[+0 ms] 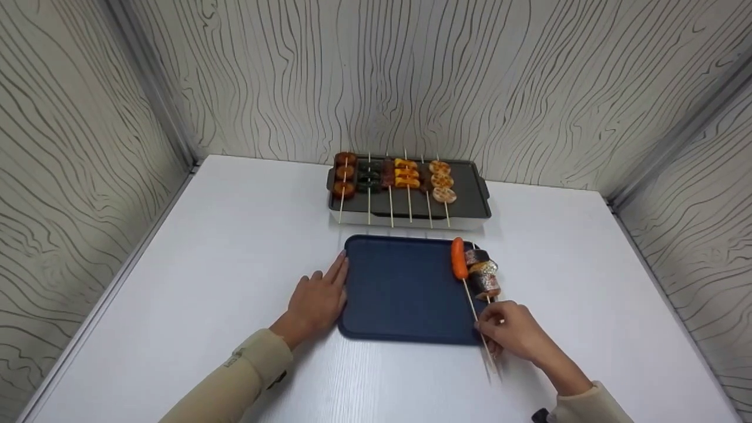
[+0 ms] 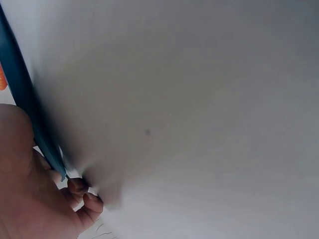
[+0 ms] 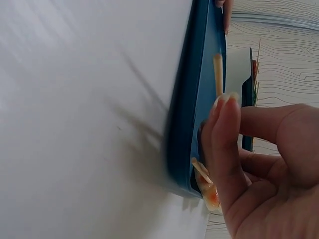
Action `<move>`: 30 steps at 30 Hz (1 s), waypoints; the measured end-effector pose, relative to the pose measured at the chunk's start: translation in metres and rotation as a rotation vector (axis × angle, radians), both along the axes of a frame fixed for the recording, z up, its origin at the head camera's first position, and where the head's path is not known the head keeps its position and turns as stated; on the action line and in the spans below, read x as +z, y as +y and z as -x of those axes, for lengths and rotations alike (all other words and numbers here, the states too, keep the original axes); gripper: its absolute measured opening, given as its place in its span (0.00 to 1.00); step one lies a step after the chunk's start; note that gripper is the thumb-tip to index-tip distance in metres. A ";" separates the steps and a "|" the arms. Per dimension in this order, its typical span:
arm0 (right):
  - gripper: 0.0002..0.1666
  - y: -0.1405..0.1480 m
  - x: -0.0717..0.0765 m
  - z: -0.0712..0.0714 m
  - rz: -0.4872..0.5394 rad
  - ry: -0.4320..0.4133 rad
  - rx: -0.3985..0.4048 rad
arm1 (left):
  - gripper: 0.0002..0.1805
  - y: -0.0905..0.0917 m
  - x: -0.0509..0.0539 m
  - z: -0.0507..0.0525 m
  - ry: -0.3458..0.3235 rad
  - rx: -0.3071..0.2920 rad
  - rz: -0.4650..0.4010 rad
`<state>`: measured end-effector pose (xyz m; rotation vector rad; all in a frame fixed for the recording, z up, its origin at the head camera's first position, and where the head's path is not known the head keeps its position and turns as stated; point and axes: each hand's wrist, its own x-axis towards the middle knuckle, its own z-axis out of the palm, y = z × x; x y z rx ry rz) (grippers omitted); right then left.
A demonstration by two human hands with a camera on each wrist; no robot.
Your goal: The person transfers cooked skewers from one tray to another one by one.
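A dark blue tray lies on the white table. Along its left edge rests my left hand, fingers extended against the rim; the left wrist view shows the hand at the tray's side. At the tray's right end, an orange sausage on a stick lies beside a skewer of dark-wrapped rolls. My right hand pinches the sausage's stick near the front right corner. In the right wrist view, thumb and finger of the hand meet on a stick.
Behind the tray stands a grill with several skewers laid side by side, their sticks pointing forward, among them orange-red rounds, yellow pieces and lotus slices. Wood-patterned panels enclose the table at the back and both sides.
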<state>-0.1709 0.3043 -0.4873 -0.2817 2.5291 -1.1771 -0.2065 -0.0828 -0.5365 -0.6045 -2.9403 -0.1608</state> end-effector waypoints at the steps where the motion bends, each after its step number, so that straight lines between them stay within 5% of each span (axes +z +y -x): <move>1: 0.08 0.001 0.001 0.000 0.003 0.000 0.002 | 0.31 0.000 -0.001 0.000 0.004 -0.001 0.001; 18: 0.09 0.014 0.020 0.005 -0.037 0.039 -0.024 | 0.30 0.000 0.004 -0.001 -0.018 0.000 0.011; 30: 0.18 0.044 0.057 0.026 -0.176 0.159 -0.056 | 0.31 0.000 0.003 -0.001 -0.016 0.001 0.032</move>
